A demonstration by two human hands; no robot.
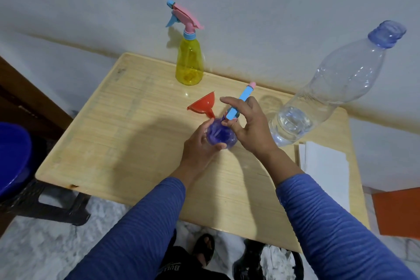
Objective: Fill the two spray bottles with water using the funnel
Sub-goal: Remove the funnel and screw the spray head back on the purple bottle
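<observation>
A purple spray bottle (219,135) stands at the middle of the wooden table (127,143). My left hand (200,145) grips its body. My right hand (248,124) is closed on the collar of its blue spray head (242,100), which sits on the bottle's neck. An orange funnel (203,105) lies on its side just behind the purple bottle. A yellow spray bottle (189,63) with a pink and blue head stands upright at the table's far edge. At the right stands a large clear water bottle (322,95), uncapped, with a little water at its bottom.
White papers (325,166) lie on the table's right side. A wall runs right behind the table. A blue tub (12,157) sits on a dark stool at the left. An orange object (396,211) is at the right, past the table. My feet show below the near edge.
</observation>
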